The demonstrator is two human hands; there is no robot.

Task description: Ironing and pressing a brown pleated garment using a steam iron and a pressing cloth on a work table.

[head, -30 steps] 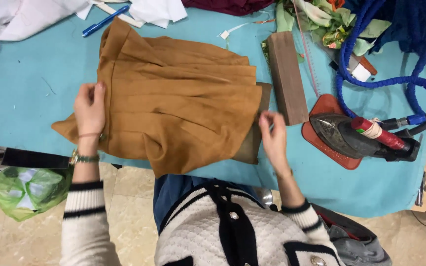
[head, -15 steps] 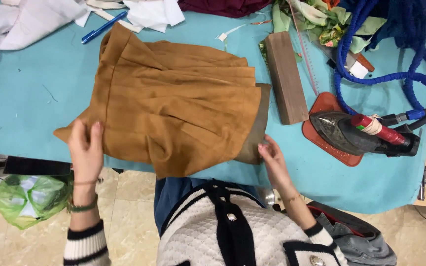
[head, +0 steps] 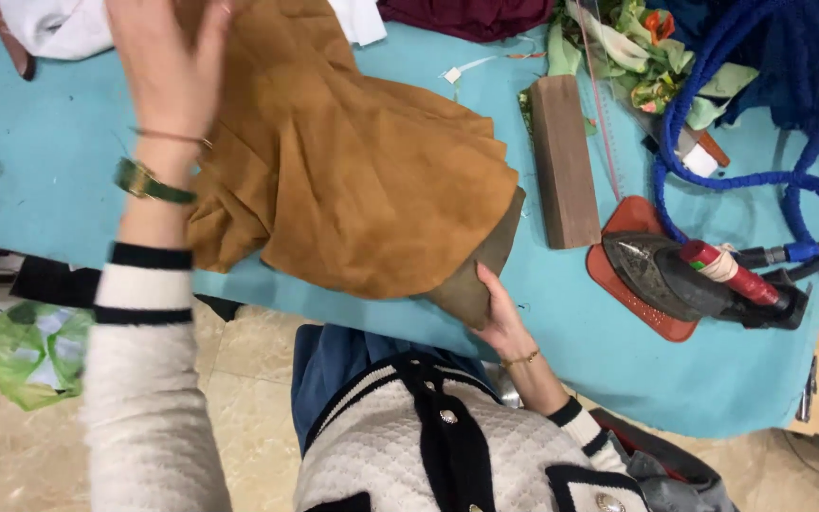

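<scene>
Nearby, green plastic bag (head: pixel 35 351) on floor — left hand (head: pixel 168 66) lifting tan garment (head: pixel 372 180)

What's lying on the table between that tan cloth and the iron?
A long brown wooden block lies between the tan cloth and the iron, on the turquoise table cover, seen in the head view.

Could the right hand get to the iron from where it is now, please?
Probably yes: the right hand grips the tan garment's edge, and only bare teal cloth lies between it and the iron; it would need to let go first.
</scene>
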